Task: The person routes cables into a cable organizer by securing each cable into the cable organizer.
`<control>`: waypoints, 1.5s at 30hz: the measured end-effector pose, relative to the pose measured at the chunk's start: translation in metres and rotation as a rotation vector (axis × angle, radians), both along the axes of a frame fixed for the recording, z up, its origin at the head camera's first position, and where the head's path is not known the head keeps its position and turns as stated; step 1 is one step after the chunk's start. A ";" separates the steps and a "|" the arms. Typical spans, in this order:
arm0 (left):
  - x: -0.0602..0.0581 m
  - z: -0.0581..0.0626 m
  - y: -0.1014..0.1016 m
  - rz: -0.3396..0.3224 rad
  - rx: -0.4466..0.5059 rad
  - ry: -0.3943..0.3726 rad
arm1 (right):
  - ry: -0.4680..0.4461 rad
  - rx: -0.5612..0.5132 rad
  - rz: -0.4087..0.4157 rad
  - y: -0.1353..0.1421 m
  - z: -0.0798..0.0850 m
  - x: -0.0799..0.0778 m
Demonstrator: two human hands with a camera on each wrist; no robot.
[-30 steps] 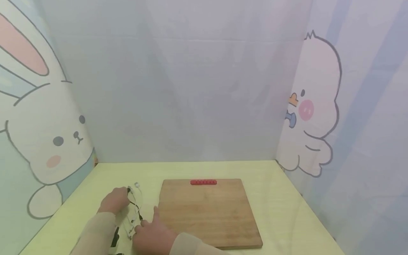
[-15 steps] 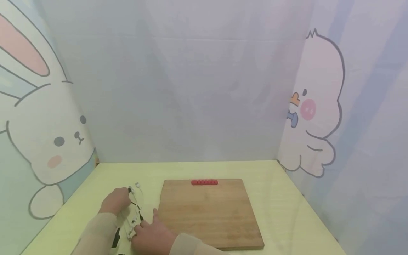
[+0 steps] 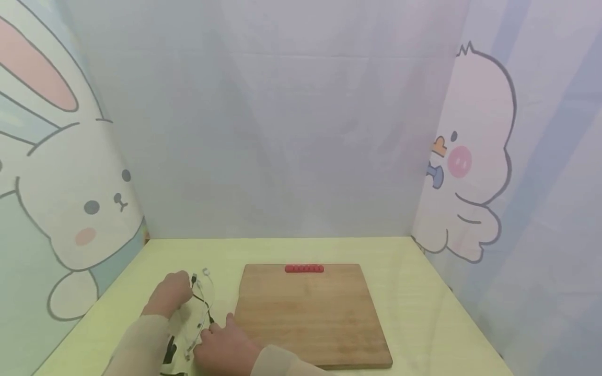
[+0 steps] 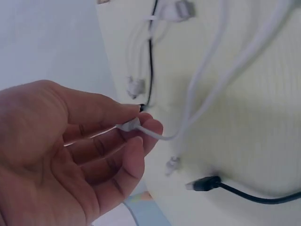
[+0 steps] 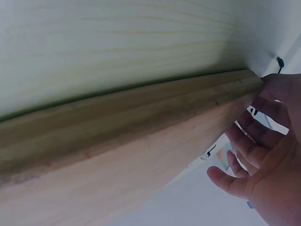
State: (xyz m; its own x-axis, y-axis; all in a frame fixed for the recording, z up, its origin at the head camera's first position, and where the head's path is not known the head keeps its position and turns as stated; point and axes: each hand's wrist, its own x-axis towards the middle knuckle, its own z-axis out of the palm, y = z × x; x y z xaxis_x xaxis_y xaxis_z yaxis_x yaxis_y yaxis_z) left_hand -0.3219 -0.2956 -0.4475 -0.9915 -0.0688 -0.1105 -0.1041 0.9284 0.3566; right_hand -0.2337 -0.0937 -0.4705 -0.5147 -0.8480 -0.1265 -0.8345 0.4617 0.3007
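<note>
Several thin white and black charging cables lie tangled on the table left of the wooden board. In the left wrist view, my left hand (image 4: 80, 150) holds the small white plug (image 4: 129, 125) of one cable between thumb and curled fingers. A black plug (image 4: 204, 183) and a white USB plug (image 4: 178, 10) lie nearby. My right hand (image 3: 226, 350) is low over the cables' near ends, beside the board's left edge, fingertips close to a black connector (image 3: 211, 320). Its fingertips are partly hidden by the board in the right wrist view; I cannot tell whether they hold a cable.
The wooden board (image 3: 310, 313) lies flat on the pale yellow table (image 3: 423, 313), with a red ridged strip (image 3: 304, 269) along its far edge. A black item (image 3: 170, 351) lies beside my left sleeve. Curtains with cartoon animals (image 3: 84, 209) enclose the table.
My left hand has drawn slightly left, showing more of the black plug beside it. The right hand has hardly moved. The head view has turned a little left.
</note>
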 end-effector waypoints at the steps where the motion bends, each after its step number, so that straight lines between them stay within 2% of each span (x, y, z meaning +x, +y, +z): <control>1: 0.000 0.002 0.001 -0.005 0.007 0.002 | 0.005 0.001 0.004 0.000 -0.001 0.000; 5: 0.004 0.015 0.006 -0.040 0.033 0.044 | 0.044 -0.014 0.013 -0.001 -0.002 0.000; 7: 0.006 0.023 0.009 -0.055 0.014 0.071 | 0.071 -0.021 0.020 -0.001 -0.003 0.001; 13: 0.012 0.047 0.021 -0.076 -0.033 0.142 | 0.249 -0.068 0.075 0.000 -0.005 0.001; 19: 0.014 0.071 0.045 -0.099 -0.014 0.212 | 0.316 -0.082 0.068 0.013 0.010 0.003; 25: 0.014 0.084 0.075 -0.117 0.051 0.298 | 0.357 -0.106 0.074 0.035 0.022 -0.005; 30: 0.014 0.089 0.100 -0.140 0.115 0.357 | 0.433 -0.129 0.067 0.058 0.029 -0.015; 36: 0.005 0.082 0.126 -0.159 0.181 0.446 | 0.435 -0.146 -0.031 0.085 0.038 -0.020; 40: -0.004 0.082 0.143 -0.195 0.176 0.491 | 0.376 -0.130 -0.132 0.103 0.039 -0.023; 45: -0.020 0.079 0.161 -0.211 0.193 0.482 | 0.286 -0.134 -0.222 0.120 0.036 -0.029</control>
State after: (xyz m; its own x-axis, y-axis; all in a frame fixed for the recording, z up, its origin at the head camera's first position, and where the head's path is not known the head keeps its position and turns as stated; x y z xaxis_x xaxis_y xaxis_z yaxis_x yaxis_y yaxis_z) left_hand -0.3416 -0.1345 -0.3686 -0.9232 0.1133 0.3674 0.2935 0.8248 0.4833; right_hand -0.2625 0.0266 -0.4344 -0.6860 -0.7113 0.1531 -0.6011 0.6727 0.4315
